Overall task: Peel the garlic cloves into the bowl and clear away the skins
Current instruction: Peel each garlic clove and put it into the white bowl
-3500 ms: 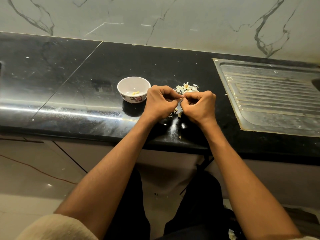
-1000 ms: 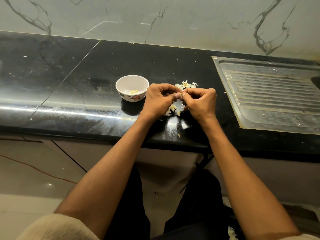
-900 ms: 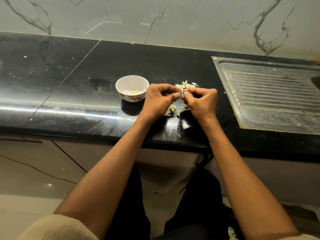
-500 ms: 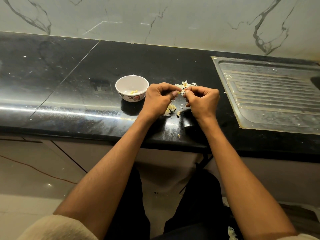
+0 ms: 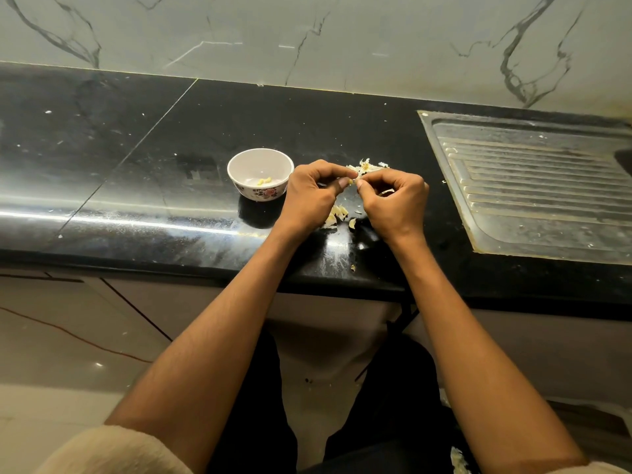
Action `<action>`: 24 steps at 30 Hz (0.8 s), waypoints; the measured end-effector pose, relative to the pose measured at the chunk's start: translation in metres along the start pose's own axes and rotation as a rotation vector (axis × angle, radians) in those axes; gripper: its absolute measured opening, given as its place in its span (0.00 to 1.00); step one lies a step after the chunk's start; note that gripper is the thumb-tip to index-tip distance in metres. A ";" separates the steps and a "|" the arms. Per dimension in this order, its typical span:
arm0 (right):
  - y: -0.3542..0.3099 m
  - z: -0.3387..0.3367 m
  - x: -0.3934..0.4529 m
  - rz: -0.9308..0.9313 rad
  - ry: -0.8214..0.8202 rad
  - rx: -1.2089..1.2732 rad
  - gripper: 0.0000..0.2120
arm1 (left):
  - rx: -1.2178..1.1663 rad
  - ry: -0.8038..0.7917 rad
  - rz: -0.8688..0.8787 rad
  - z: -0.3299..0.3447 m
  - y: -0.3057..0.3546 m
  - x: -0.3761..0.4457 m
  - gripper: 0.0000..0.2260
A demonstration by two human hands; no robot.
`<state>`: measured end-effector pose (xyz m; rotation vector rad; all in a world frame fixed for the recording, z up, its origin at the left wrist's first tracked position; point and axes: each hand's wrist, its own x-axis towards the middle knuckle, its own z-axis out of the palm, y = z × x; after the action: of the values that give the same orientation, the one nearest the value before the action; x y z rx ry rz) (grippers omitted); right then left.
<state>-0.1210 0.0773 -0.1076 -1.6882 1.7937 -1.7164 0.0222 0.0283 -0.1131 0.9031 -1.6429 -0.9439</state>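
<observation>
Dim warm light — bright glare streak along countertop (image 5: 143, 220) front edge; wide-angle bowing at edges, focus soft.

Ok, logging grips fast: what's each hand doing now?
Left hand: closed, pinching the garlic clove.
Right hand: closed, fingertips at the same clove.

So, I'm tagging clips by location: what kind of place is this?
Most likely a home kitchen: a black stone counter against a marble-look wall, a steel sink drainboard, and a bowl holding garlic.
</observation>
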 end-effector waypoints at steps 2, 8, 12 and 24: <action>0.001 0.000 0.000 -0.014 -0.016 -0.008 0.02 | -0.004 -0.003 -0.005 0.000 0.000 0.000 0.06; 0.001 0.000 0.001 -0.024 -0.057 -0.002 0.02 | -0.018 0.010 -0.027 0.000 0.000 0.000 0.06; 0.001 0.000 0.001 -0.038 -0.048 -0.012 0.02 | -0.009 -0.006 -0.031 -0.001 0.000 0.000 0.05; 0.002 0.002 0.000 -0.064 -0.037 -0.038 0.03 | -0.047 0.010 -0.033 -0.001 0.002 -0.003 0.07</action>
<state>-0.1207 0.0760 -0.1099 -1.7986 1.7862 -1.6741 0.0231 0.0320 -0.1119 0.9044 -1.5958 -0.9954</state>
